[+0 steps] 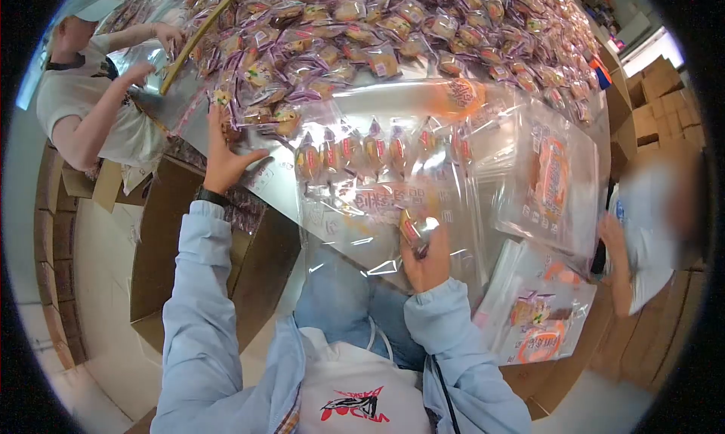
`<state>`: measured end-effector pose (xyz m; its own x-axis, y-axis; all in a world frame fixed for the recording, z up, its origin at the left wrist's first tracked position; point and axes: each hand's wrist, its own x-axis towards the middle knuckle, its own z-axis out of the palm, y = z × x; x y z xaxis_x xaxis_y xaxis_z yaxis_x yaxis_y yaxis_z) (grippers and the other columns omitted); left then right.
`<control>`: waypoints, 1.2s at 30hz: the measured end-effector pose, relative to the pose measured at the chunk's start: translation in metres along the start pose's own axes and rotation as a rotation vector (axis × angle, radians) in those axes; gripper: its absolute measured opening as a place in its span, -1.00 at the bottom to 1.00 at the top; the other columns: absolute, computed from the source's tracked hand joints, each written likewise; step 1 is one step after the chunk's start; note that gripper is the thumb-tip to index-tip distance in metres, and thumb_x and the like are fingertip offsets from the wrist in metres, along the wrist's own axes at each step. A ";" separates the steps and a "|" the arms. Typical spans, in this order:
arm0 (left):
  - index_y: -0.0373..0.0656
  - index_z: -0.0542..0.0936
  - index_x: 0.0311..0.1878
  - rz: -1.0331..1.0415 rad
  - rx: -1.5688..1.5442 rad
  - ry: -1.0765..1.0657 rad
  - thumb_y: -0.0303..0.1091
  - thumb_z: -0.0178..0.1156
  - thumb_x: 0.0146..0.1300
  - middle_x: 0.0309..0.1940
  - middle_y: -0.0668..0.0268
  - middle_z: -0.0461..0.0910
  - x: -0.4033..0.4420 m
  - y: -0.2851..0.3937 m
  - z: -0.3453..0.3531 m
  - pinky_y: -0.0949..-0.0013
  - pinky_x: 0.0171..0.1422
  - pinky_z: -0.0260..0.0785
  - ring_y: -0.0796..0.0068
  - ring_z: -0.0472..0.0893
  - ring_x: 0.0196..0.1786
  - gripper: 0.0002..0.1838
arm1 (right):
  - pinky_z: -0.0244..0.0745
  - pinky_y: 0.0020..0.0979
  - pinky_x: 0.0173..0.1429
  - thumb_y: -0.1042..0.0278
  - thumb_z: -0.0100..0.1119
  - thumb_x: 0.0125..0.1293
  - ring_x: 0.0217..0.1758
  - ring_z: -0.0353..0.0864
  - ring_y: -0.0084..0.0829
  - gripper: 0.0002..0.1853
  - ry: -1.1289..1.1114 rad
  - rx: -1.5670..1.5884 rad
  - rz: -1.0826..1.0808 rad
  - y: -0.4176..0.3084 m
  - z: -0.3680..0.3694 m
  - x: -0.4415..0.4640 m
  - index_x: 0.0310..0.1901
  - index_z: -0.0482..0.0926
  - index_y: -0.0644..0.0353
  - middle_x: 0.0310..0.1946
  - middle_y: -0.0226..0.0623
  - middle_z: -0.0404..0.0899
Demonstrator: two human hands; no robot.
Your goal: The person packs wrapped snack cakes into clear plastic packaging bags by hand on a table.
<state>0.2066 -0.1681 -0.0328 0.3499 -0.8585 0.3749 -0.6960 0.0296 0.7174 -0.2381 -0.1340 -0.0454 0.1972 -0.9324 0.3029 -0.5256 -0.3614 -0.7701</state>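
My left hand point(225, 161) reaches to the edge of a big pile of wrapped snacks point(347, 34), each in a clear and purple packet. Its thumb stands apart from the fingers, which touch the nearest packets. In my right hand point(427, 262) is one wrapped snack point(412, 230), gripped between thumb and fingers. That hand is over the lower part of a large clear plastic bag point(332, 241) with orange print; whether it is inside the bag I cannot tell. A row of several wrapped snacks point(375, 149) lies across the bag's upper part.
Stacks of printed clear bags point(547, 173) lie to the right, with more bags point(540, 313) below them. An open cardboard box point(170, 260) stands at lower left. One co-worker point(98, 94) works at the left, another point(642, 230) at the right. A yellow bar point(198, 38) borders the pile.
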 end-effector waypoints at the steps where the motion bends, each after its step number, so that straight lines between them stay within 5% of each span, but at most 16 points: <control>1: -0.34 -0.09 0.68 0.011 -0.028 -0.006 -0.15 0.77 -0.16 0.70 -0.10 -0.08 -0.004 -0.004 -0.002 0.10 0.76 -0.08 0.00 -0.02 0.73 0.48 | 0.44 -0.06 0.40 0.43 0.40 0.22 0.34 0.51 0.07 -0.34 0.009 -0.080 -0.049 -0.003 -0.004 0.005 0.38 0.46 0.24 0.29 0.12 0.50; 4: -0.30 -0.04 0.68 0.016 0.009 0.049 -0.20 0.69 0.01 0.68 -0.09 -0.02 -0.019 0.000 -0.007 0.08 0.73 0.00 0.02 0.03 0.72 0.33 | 0.39 -0.07 0.44 0.42 0.41 0.25 0.39 0.45 0.03 -0.33 -0.021 -0.040 0.024 -0.005 -0.011 0.008 0.41 0.44 0.21 0.33 0.08 0.47; 7: -0.26 0.16 0.63 0.095 0.281 0.320 -0.30 0.56 0.19 0.56 -0.07 0.22 -0.038 0.023 -0.011 0.12 0.57 0.24 0.08 0.27 0.57 0.03 | 0.40 -0.11 0.42 0.42 0.41 0.27 0.36 0.49 -0.02 -0.32 -0.002 0.078 0.124 0.004 -0.017 0.008 0.43 0.43 0.19 0.30 0.05 0.49; 9: -0.28 0.47 0.36 -0.019 0.031 0.399 -0.41 0.42 0.31 0.30 0.04 0.48 -0.079 0.089 -0.006 0.22 0.27 0.41 0.21 0.51 0.26 -0.41 | 0.43 -0.13 0.40 0.41 0.41 0.28 0.33 0.53 -0.05 -0.32 0.014 0.206 0.216 0.012 -0.014 0.005 0.44 0.42 0.19 0.26 0.03 0.53; 11: -0.25 0.60 -0.25 0.123 -0.133 0.282 -0.56 0.31 0.25 -0.26 0.22 0.66 -0.143 0.176 0.002 0.23 -0.08 0.46 0.27 0.62 -0.25 -0.93 | 0.46 -0.15 0.36 0.41 0.42 0.28 0.29 0.57 -0.08 -0.31 0.016 0.303 0.189 0.011 -0.013 0.009 0.45 0.42 0.21 0.22 0.01 0.56; 14: -0.10 0.70 0.00 0.568 -0.494 -0.515 -0.23 0.47 0.17 -0.22 0.26 0.72 -0.246 0.242 0.041 0.10 -0.14 0.47 0.20 0.66 -0.19 -0.65 | 0.49 -0.18 0.33 0.40 0.43 0.29 0.24 0.61 -0.13 -0.31 -0.034 0.374 0.091 0.008 -0.007 0.018 0.45 0.41 0.24 0.19 -0.03 0.59; 17: -0.22 0.64 0.12 0.329 -0.307 -0.681 -0.24 0.37 0.27 -0.19 0.18 0.66 -0.277 0.276 0.086 0.09 -0.01 0.43 0.11 0.60 -0.10 -0.59 | 0.50 -0.20 0.31 0.40 0.45 0.28 0.23 0.62 -0.17 -0.32 -0.115 0.498 0.057 -0.009 -0.005 0.021 0.42 0.44 0.25 0.17 -0.06 0.60; 21: -0.34 0.53 0.28 0.308 -0.121 -0.529 -0.35 0.27 0.29 -0.14 0.06 0.60 -0.266 0.257 0.119 0.02 0.08 0.38 -0.02 0.54 -0.06 -0.49 | 0.49 -0.21 0.32 0.40 0.46 0.26 0.22 0.60 -0.22 -0.35 -0.311 0.496 -0.068 -0.027 -0.028 0.022 0.37 0.47 0.26 0.17 -0.10 0.59; 24: -0.38 0.44 0.37 0.065 -0.215 -0.444 -0.43 0.22 0.25 0.04 -0.08 0.58 -0.241 0.243 0.129 -0.06 0.22 0.37 -0.16 0.54 0.09 -0.41 | 0.48 -0.24 0.33 0.42 0.48 0.25 0.20 0.59 -0.26 -0.37 -0.226 0.532 -0.112 -0.022 -0.024 0.015 0.34 0.48 0.27 0.18 -0.13 0.56; 27: -0.39 0.41 0.41 0.141 -0.026 -0.121 -0.45 0.20 0.26 0.31 -0.19 0.46 -0.207 0.233 0.137 -0.13 0.45 0.28 -0.26 0.44 0.36 -0.38 | 0.47 -0.24 0.32 0.44 0.49 0.25 0.20 0.58 -0.29 -0.37 -0.126 0.560 -0.045 -0.023 -0.013 0.015 0.33 0.47 0.28 0.19 -0.15 0.54; 30: -0.38 0.37 0.47 -0.043 0.225 0.022 -0.46 0.22 0.26 0.50 -0.21 0.29 -0.177 0.221 0.148 -0.16 0.60 0.14 -0.29 0.26 0.55 -0.32 | 0.49 -0.25 0.32 0.48 0.48 0.25 0.22 0.58 -0.31 -0.37 0.006 0.365 0.027 -0.008 -0.002 0.019 0.34 0.46 0.30 0.21 -0.13 0.53; 33: -0.37 0.34 0.51 0.016 0.226 0.020 -0.45 0.22 0.28 0.54 -0.18 0.26 -0.162 0.212 0.149 -0.20 0.63 0.08 -0.28 0.20 0.58 -0.29 | 0.50 -0.28 0.31 0.49 0.48 0.25 0.26 0.57 -0.34 -0.36 0.095 0.544 0.178 -0.009 0.010 0.025 0.35 0.44 0.30 0.25 -0.11 0.52; 36: -0.33 0.33 0.53 0.035 0.320 0.095 -0.41 0.23 0.28 0.56 -0.12 0.24 -0.143 0.202 0.160 -0.17 0.67 0.03 -0.23 0.18 0.60 -0.27 | 0.52 -0.31 0.31 0.50 0.48 0.25 0.26 0.58 -0.36 -0.36 0.068 0.339 0.188 -0.027 0.015 0.032 0.35 0.43 0.32 0.26 -0.11 0.54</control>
<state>-0.0840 -0.1216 -0.0356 0.3686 -0.8079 0.4597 -0.8651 -0.1172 0.4877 -0.2052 -0.1539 -0.0229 0.0625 -0.9840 0.1669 -0.2421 -0.1772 -0.9539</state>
